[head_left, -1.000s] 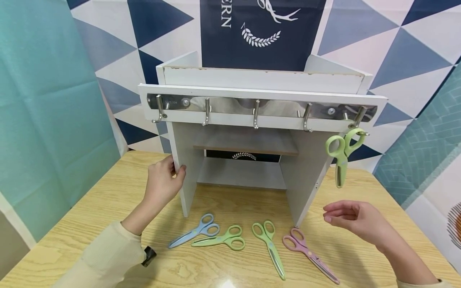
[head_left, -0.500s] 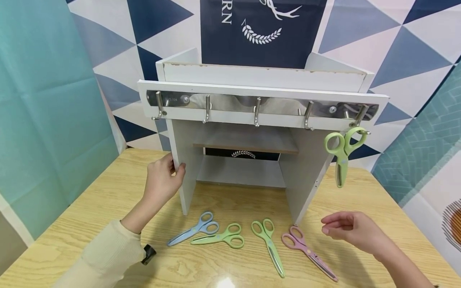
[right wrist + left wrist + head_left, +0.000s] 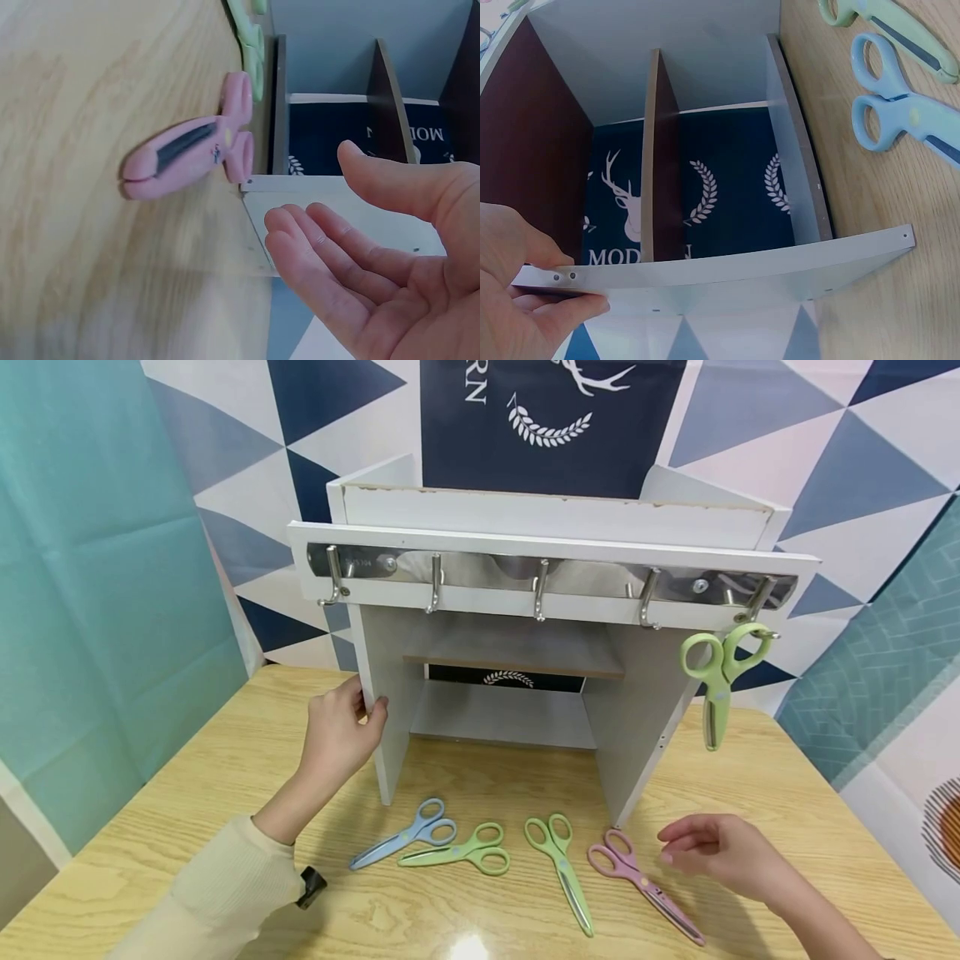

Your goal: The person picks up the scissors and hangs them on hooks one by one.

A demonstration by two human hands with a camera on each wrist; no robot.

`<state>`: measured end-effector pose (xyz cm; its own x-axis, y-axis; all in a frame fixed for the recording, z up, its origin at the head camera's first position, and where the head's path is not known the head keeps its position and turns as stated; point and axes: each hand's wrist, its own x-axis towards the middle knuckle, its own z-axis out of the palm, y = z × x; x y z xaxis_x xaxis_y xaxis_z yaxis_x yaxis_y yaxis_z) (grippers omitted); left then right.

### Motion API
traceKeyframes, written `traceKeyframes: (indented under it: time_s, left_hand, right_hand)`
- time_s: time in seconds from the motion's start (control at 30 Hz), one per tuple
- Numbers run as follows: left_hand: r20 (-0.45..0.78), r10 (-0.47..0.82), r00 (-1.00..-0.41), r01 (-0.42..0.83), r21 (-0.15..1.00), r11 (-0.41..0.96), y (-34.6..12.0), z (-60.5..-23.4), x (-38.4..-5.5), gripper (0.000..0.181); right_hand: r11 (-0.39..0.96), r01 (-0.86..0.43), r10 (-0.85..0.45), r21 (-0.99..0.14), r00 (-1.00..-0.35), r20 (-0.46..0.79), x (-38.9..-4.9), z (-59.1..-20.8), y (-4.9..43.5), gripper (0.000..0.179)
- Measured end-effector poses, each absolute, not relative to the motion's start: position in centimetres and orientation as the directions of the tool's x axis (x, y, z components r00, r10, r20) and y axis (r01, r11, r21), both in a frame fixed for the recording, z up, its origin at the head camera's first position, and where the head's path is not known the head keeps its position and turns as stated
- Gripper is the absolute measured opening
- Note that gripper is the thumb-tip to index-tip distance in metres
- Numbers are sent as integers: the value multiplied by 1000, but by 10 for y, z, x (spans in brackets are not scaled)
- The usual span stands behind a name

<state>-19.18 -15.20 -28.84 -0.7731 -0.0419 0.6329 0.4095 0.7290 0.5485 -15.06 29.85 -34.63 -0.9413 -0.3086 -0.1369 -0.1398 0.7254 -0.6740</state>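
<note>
My left hand (image 3: pixel 337 727) pinches the front edge of the left side panel of a white shelf unit (image 3: pixel 727 270), thumb on one face and fingers on the other. Above the table on the right, my right hand (image 3: pixel 720 852) holds nothing; its fingers are relaxed and slightly bent in the right wrist view. Nearest to it lie the pink scissors (image 3: pixel 637 881). Green scissors (image 3: pixel 558 868), more green scissors (image 3: pixel 465 852) and blue scissors (image 3: pixel 408 835) lie in a row to the left. Another pair of green scissors (image 3: pixel 720 672) hangs by a handle loop from the rightmost hook.
Across the unit's front runs a metal hook rail (image 3: pixel 517 572) with several hooks. The unit stands on a wooden table (image 3: pixel 360 910). A patterned cloth (image 3: pixel 247 468) hangs behind, and a teal curtain (image 3: pixel 97 552) on the left.
My right hand has moved down and slightly left, closer to the pink scissors. The left hand keeps its hold on the panel. The view has shifted slightly.
</note>
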Motion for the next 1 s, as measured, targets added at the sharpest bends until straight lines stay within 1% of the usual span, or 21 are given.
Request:
traceKeyframes:
  time_s: [0.2, 0.43, 0.67, 0.87, 1.0]
  left_hand:
    - [641, -33, -767, 417, 537, 734, -150, -287, -192, 20]
    - [641, -26, -767, 425, 538, 727, -149, -286, -190, 22]
    - [636, -29, -771, 422, 544, 726, -150, -287, -191, 21]
    - [631, -33, -775, 414, 546, 729, -151, -288, -191, 21]
    - [631, -36, -775, 414, 550, 725, -151, -288, -191, 21]
  right_hand:
    - [740, -190, -347, -646, -930, -123, -149, -353, 296, 31]
    - [757, -298, -429, -582, -898, -98, -149, -358, 296, 23]
    - [775, -317, -452, -547, -882, -130, -147, -359, 294, 26]
    - [768, -377, -521, -518, -838, -163, -147, -361, 293, 25]
    - [773, -403, -529, -490, -836, -146, -147, -363, 289, 25]
